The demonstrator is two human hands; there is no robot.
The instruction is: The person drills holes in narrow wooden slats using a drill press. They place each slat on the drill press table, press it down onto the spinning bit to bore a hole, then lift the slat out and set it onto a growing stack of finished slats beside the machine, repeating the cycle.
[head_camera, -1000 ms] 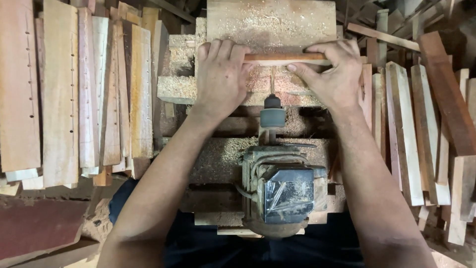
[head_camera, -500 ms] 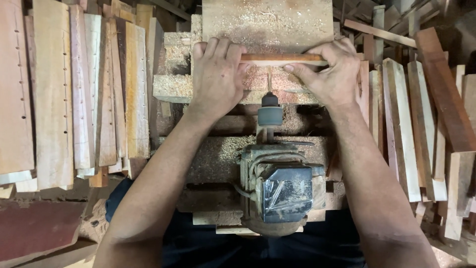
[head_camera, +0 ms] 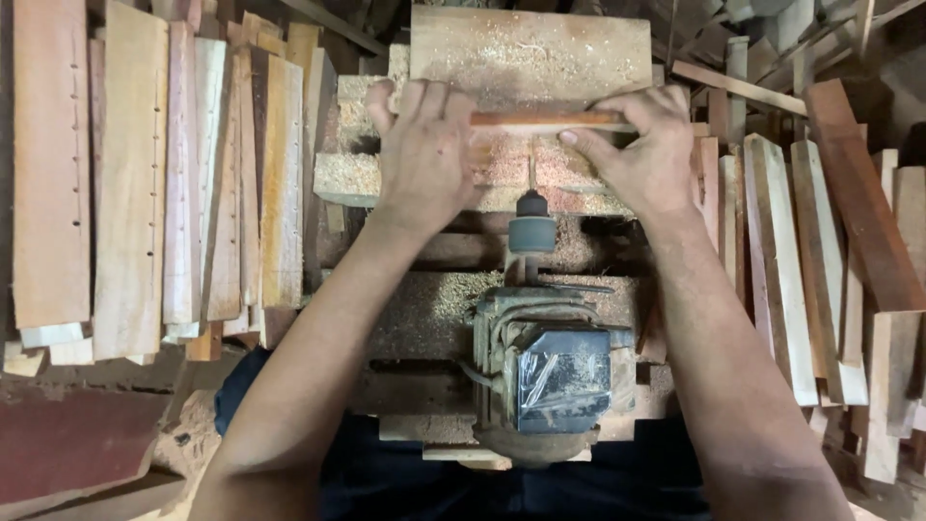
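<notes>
Both hands gripped one reddish wooden strip [head_camera: 545, 120]: the left hand [head_camera: 424, 159] lay curled over its left end, the right hand [head_camera: 641, 154] pinched its right end, with the drill bit [head_camera: 531, 172] between them meeting its near edge. Drilling looked under way, not finished. Compared with a second earlier, the strip sat slightly farther from the motor [head_camera: 545, 371], hands otherwise unchanged.
</notes>
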